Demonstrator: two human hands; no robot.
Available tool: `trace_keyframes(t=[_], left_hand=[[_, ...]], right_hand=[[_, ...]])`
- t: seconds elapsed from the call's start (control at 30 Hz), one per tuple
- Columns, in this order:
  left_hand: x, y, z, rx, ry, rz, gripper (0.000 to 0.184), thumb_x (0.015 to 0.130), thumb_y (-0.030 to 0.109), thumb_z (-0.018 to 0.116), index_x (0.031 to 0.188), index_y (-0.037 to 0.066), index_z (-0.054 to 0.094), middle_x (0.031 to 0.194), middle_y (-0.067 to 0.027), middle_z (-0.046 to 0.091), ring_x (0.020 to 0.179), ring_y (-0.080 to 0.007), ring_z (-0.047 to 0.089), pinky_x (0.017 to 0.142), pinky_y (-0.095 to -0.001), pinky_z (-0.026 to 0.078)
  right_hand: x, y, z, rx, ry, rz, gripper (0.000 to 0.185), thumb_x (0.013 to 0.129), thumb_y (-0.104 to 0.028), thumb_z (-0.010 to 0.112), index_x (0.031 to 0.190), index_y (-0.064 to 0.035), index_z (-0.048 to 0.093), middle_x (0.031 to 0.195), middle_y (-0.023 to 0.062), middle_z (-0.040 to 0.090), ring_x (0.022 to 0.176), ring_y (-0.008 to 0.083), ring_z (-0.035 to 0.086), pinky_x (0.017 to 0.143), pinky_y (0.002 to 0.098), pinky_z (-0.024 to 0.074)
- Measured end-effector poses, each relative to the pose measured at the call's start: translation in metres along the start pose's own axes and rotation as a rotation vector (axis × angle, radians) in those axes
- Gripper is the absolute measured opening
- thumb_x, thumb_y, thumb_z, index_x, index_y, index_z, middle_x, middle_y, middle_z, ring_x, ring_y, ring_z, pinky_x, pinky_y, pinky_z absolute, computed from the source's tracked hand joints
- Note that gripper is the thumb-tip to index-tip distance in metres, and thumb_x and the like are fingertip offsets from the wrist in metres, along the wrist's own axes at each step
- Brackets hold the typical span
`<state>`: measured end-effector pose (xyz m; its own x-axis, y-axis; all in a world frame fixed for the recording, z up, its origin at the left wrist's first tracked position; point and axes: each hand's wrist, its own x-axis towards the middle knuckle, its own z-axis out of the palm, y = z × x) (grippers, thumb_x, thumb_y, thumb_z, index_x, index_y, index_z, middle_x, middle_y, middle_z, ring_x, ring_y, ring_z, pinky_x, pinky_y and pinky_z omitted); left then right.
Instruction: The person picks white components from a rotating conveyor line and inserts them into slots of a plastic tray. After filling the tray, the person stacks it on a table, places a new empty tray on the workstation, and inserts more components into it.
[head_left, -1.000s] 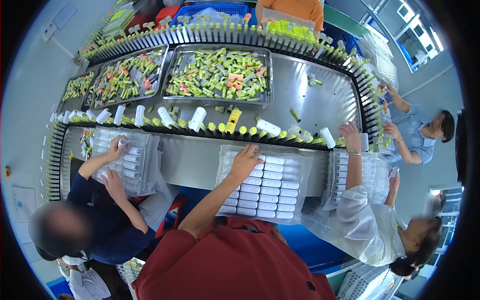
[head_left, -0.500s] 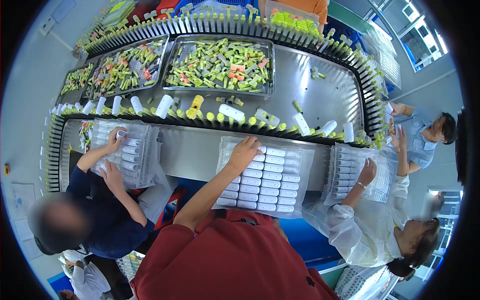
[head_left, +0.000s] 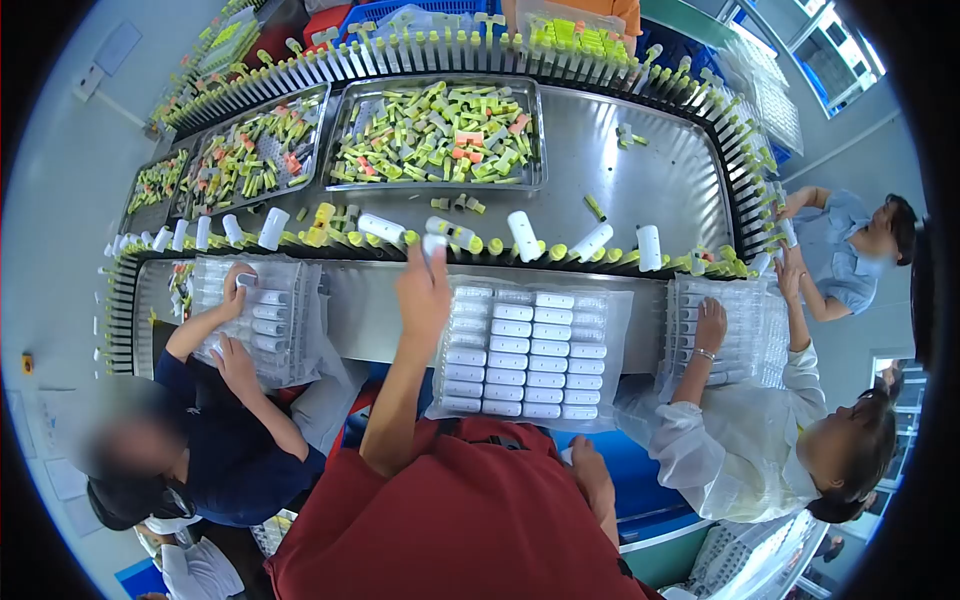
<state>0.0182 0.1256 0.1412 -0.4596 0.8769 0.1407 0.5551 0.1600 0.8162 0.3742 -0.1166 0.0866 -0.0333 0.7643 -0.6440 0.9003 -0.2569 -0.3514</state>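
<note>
My left hand (head_left: pixel 424 295) reaches up to the near run of the conveyor, its fingers closed on a white plastic casing (head_left: pixel 433 243). Just beyond sit a grey-and-yellow part (head_left: pixel 452 233) and another white casing on yellow-tipped holders. Low beside my red shirt is my right hand (head_left: pixel 592 475), partly hidden; its fingers look closed on a small white piece (head_left: pixel 567 456), probably a similar casing. Between the hands lies a clear plastic blister tray (head_left: pixel 612 345), with rows of white casings in its pockets and some pockets unfilled along the top and right.
Metal trays of yellow, grey and orange parts (head_left: pixel 430 135) stand inside the conveyor loop (head_left: pixel 620 262). Co-workers sit left and right, hands at their own clear trays (head_left: pixel 300 320). Another person (head_left: pixel 850 235) works at the far right.
My left hand has gone from the blister tray up to the conveyor and holds a white casing. Parts on the near conveyor run have shifted left. More of my right hand shows.
</note>
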Motion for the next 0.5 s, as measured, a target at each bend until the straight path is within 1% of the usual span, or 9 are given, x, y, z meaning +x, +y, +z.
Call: trace_keyframes(t=[0.07,0.13,0.17,0.23,0.3,0.33,0.4,0.43,0.5], left_hand=[[0.027,-0.013,0.0,0.211,0.155,0.198,0.03,0.107,0.028,0.059,0.109,-0.001,0.064,0.081,-0.0259,0.071,0.073,-0.0463,0.071,0.065,-0.0537,0.054],[0.044,0.003,-0.007,0.322,0.249,0.191,0.029,0.107,0.027,0.06,0.106,-0.001,0.066,0.084,-0.0258,0.072,0.076,-0.0463,0.071,0.066,-0.054,0.055],[0.049,0.009,-0.005,0.367,0.284,0.192,0.028,0.106,0.027,0.06,0.105,-0.001,0.067,0.085,-0.0258,0.073,0.077,-0.0462,0.072,0.067,-0.0541,0.055],[0.059,-0.002,-0.004,0.405,0.322,0.216,0.028,0.106,0.027,0.061,0.11,0.0,0.068,0.088,-0.0246,0.074,0.08,-0.0455,0.073,0.069,-0.0547,0.056],[0.06,-0.003,-0.022,0.431,0.271,0.131,0.03,0.106,0.029,0.062,0.116,0.002,0.069,0.09,-0.0243,0.074,0.081,-0.0457,0.073,0.07,-0.0546,0.056],[0.061,-0.015,-0.026,0.361,0.32,0.151,0.03,0.106,0.03,0.062,0.116,0.003,0.069,0.092,-0.0237,0.075,0.083,-0.0461,0.073,0.072,-0.0542,0.056],[0.071,-0.038,-0.034,0.224,0.436,0.192,0.03,0.106,0.033,0.061,0.117,0.007,0.069,0.096,-0.0225,0.076,0.086,-0.047,0.072,0.076,-0.0535,0.057],[0.076,-0.036,-0.041,0.278,0.389,0.203,0.031,0.106,0.034,0.062,0.118,0.006,0.069,0.097,-0.023,0.076,0.087,-0.0468,0.072,0.077,-0.053,0.057],[0.088,-0.035,-0.052,0.386,0.292,0.219,0.034,0.106,0.036,0.063,0.119,0.005,0.068,0.099,-0.0239,0.076,0.089,-0.0464,0.073,0.078,-0.0519,0.057]], right_hand=[[-0.013,-0.012,-0.037,0.006,-0.078,-0.059,0.049,0.092,-0.034,0.076,0.12,0.0015,0.057,0.115,0.0313,0.069,0.109,0.048,0.068,0.092,0.0528,0.0552],[-0.008,-0.003,-0.046,0.135,-0.159,-0.062,0.057,0.089,-0.04,0.082,0.121,0.0014,0.061,0.108,0.0274,0.073,0.106,0.0459,0.07,0.091,0.0512,0.055],[-0.009,-0.012,-0.054,0.139,-0.139,-0.075,0.056,0.088,-0.041,0.083,0.118,0.0016,0.061,0.108,0.0284,0.073,0.107,0.0462,0.07,0.091,0.0511,0.0549],[-0.006,-0.028,-0.074,0.139,-0.097,-0.083,0.055,0.087,-0.042,0.085,0.111,0.0021,0.062,0.108,0.0305,0.073,0.109,0.0467,0.069,0.09,0.0509,0.0546],[-0.002,-0.031,-0.078,0.146,-0.087,-0.118,0.054,0.086,-0.041,0.086,0.111,0.0019,0.064,0.106,0.03,0.073,0.107,0.0467,0.07,0.09,0.0503,0.0549],[0.001,-0.034,-0.08,0.149,-0.088,-0.145,0.054,0.086,-0.04,0.087,0.111,0.0018,0.065,0.105,0.0297,0.074,0.106,0.0467,0.07,0.09,0.05,0.055],[0.002,-0.053,-0.096,0.202,-0.159,-0.105,0.054,0.087,-0.038,0.086,0.117,0.0013,0.064,0.104,0.0276,0.075,0.104,0.0411,0.072,0.088,0.0459,0.0559],[0.0,-0.057,-0.1,0.227,-0.199,-0.089,0.054,0.088,-0.036,0.086,0.12,0.001,0.063,0.103,0.0265,0.075,0.103,0.0384,0.074,0.087,0.0439,0.0564],[0.009,-0.046,-0.086,0.472,-0.263,-0.115,0.051,0.091,-0.029,0.084,0.126,0.0006,0.062,0.103,0.0224,0.075,0.101,0.0309,0.074,0.086,0.0399,0.0565]])
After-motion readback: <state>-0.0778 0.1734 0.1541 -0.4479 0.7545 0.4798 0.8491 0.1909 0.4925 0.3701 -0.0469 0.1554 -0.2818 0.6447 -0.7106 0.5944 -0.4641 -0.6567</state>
